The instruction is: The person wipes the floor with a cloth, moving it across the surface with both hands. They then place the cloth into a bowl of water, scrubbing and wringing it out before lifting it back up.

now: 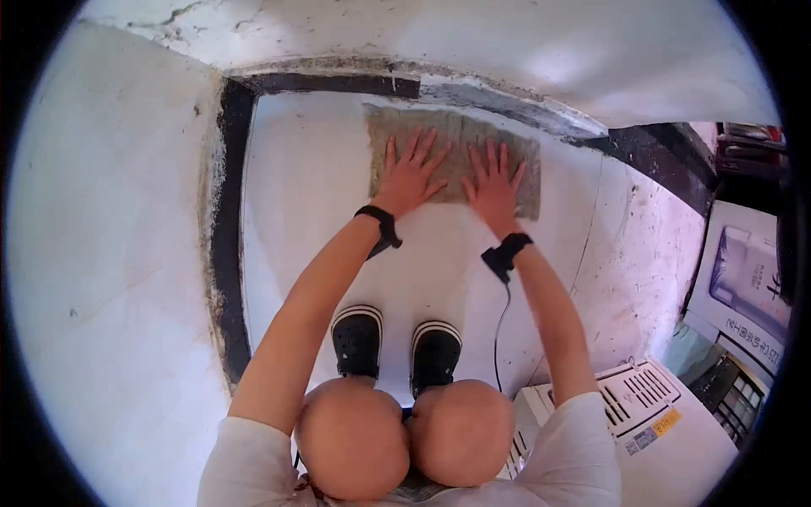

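Fingers (pixel 420 145) of left hand (pixel 411 179): spread apart, flat, palm down on the cloth (pixel 460 127); nothing gripped.
Fingers (pixel 488 162) of right hand (pixel 494 190): likewise splayed and pressed flat on the cloth, just beside the left hand, not touching it.
Cloth: grey-brown rectangle, flat on the floor (pixel 321 169); lies under both palms, its far edge beyond the fingertips, its near edge at the heels of the hands.
Wristbands: black, one on each wrist; the right wristband (pixel 507 252) trails a thin cable.
Shoes (pixel 357 340): black with white stripes, side by side, well short of the cloth.
Floor: white, bordered by a black strip (pixel 230 211) at the wall.
Appliance (pixel 642 397): white, vented, at the person's right.
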